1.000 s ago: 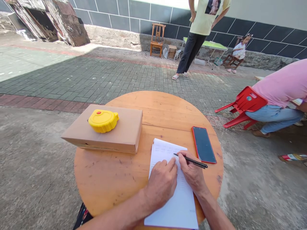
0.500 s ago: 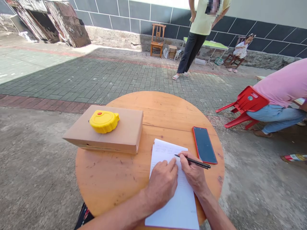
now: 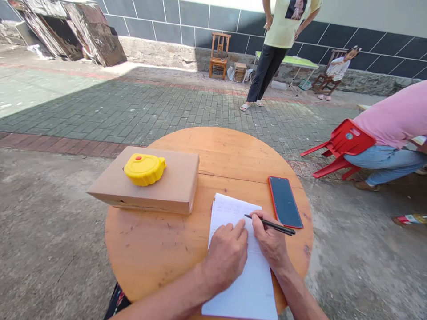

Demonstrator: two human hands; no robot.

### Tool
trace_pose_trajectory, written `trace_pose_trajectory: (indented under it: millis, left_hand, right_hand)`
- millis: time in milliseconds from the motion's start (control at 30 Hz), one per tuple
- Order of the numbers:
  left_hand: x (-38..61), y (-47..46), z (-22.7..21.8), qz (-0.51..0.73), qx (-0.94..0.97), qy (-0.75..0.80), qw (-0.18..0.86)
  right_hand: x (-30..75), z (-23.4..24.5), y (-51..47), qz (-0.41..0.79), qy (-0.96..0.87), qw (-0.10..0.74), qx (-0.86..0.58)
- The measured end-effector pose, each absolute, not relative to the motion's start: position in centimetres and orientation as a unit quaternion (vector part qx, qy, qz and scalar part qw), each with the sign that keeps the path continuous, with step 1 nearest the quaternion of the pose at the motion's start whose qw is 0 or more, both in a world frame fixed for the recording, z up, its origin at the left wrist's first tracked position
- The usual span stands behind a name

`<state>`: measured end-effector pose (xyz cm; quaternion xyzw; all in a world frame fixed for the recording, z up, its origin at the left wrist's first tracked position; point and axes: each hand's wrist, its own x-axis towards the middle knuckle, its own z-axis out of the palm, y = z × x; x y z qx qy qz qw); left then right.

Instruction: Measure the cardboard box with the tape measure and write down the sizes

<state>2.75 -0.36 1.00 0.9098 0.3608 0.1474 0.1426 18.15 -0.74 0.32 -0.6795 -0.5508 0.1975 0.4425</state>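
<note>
A stack of white paper sheets (image 3: 245, 284) lies on the round wooden table (image 3: 150, 249), with faint handwriting near its top. My right hand (image 3: 271, 242) is closed around a black pen (image 3: 275, 226), whose tip points left at the written lines. On the middle of the sheets rests my left hand (image 3: 227, 253), index finger stretched forward and the other fingers loosely bent, holding nothing. Just right of the paper is a phone (image 3: 286, 202) with a red edge, its screen dark.
A brown cardboard box (image 3: 175, 189) with a yellow tape measure (image 3: 145, 169) on top occupies the table's left side. At right, a person in pink (image 3: 396, 113) sits on a red plastic chair (image 3: 352, 140). Another person (image 3: 278, 42) stands beyond; a child (image 3: 336, 69) sits farther back.
My right hand and the pen have shifted very slightly right. My left hand stays where it was on the paper.
</note>
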Motion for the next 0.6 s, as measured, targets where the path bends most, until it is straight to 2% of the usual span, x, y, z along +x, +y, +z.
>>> trace_pose_trajectory:
  millis: [600]
  left_hand:
    - [2.75,-0.36,0.94,0.146,0.911,0.36,0.14]
  right_hand:
    - [18.1,0.33,-0.73,0.18,-0.577,0.438,-0.665]
